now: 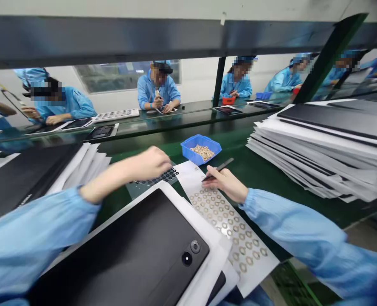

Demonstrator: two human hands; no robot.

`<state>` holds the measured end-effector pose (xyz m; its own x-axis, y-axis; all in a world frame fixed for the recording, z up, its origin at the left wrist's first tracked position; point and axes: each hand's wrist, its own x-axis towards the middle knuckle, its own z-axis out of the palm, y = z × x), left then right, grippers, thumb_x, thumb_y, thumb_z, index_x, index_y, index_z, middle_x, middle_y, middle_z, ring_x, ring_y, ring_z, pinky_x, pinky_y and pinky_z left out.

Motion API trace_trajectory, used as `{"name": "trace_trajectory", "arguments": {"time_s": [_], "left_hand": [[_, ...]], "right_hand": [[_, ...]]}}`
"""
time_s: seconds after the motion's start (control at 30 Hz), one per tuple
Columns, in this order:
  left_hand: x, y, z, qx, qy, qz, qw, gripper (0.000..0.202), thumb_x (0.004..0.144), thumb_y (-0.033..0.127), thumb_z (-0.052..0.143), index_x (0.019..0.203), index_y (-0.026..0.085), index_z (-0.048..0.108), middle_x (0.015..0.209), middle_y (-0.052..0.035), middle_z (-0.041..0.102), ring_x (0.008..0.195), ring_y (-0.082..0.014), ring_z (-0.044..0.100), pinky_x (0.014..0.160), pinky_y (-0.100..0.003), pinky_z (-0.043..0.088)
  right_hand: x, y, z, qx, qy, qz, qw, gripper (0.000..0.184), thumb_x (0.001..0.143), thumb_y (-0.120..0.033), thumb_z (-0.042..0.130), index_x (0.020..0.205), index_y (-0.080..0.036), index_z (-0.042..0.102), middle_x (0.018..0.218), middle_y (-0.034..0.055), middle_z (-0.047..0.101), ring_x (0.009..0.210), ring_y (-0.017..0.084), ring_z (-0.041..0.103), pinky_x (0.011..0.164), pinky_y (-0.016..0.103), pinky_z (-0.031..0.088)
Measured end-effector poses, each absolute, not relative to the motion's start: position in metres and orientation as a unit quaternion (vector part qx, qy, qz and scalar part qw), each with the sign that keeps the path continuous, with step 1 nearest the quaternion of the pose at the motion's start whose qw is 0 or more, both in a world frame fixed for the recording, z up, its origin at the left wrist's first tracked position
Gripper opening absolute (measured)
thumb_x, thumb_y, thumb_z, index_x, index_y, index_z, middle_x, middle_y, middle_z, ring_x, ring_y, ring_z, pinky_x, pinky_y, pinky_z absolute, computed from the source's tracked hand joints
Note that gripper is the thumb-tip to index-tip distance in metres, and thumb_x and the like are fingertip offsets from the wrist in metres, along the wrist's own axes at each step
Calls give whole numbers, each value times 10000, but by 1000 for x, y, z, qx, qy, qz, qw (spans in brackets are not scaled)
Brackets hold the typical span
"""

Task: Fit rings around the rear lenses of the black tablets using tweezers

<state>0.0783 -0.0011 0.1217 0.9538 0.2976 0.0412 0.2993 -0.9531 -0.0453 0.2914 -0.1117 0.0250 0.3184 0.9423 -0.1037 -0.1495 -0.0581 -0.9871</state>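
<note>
Tweezers lie pinched in the right hand's fingers, just above a sheet of tan rings. The left hand's fingers curl together over a sheet of black rings.

Factory assembly floor, electronics line: long green counter; workers in blue smocks and caps seated along its far side; on it, stacked black phone back covers and a blue plastic bin of small ring parts.
</note>
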Motion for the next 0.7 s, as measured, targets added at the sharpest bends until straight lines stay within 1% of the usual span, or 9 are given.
{"name": "trace_trajectory", "arguments": {"time_s": [0.07,0.13,0.23,0.33,0.47,0.6,0.7], "left_hand": [[114,-4,92,-993,-120,22,7,237,914,219,452,859,110,655,881,-78,675,882,-178,598,886,-312,417],[140,-6,67,-995,-93,46,-10,186,914,210,490,1003,117,625,1025,-80,652,963,-186,591,908,-355,427],[157,-7,43,-995,-58,73,-33,251,910,209,526,1146,132,560,1185,-83,588,1056,-204,569,930,-416,433],[156,-7,37,-994,-49,89,-49,291,896,184,533,1182,130,541,1244,-94,557,1108,-219,541,951,-421,419],[152,-7,40,-991,-57,105,-61,309,869,140,512,1175,128,548,1269,-96,546,1128,-228,522,970,-394,393],[152,-8,42,-988,-70,119,-64,328,852,141,492,1173,139,558,1310,-103,523,1154,-238,506,998,-340,352],[152,-8,41,-987,-76,126,-62,344,851,158,484,1189,149,550,1338,-103,501,1164,-245,497,1000,-331,342]], "right_hand": [[293,-95,18,-567,-361,428,604,236,842,-314,636,729,-134,533,627,34,621,588,129,665,589,225,582],[301,-84,8,-579,-366,388,617,197,851,-283,625,768,-154,501,621,6,609,566,123,664,563,225,585],[316,-77,-9,-603,-377,334,619,210,843,-299,623,778,-175,466,576,-11,596,515,146,663,497,246,581],[326,-77,-24,-624,-395,286,611,232,832,-343,622,785,-189,455,553,-6,610,480,168,661,452,256,566],[326,-75,-30,-634,-428,248,595,241,831,-394,599,795,-204,456,563,0,636,510,186,680,489,271,572],[321,-75,-26,-638,-456,234,575,235,827,-402,588,775,-212,459,568,10,651,521,199,682,523,289,567],[319,-78,-21,-644,-467,221,565,230,816,-385,597,753,-215,456,554,5,645,502,195,668,509,282,544]]}}
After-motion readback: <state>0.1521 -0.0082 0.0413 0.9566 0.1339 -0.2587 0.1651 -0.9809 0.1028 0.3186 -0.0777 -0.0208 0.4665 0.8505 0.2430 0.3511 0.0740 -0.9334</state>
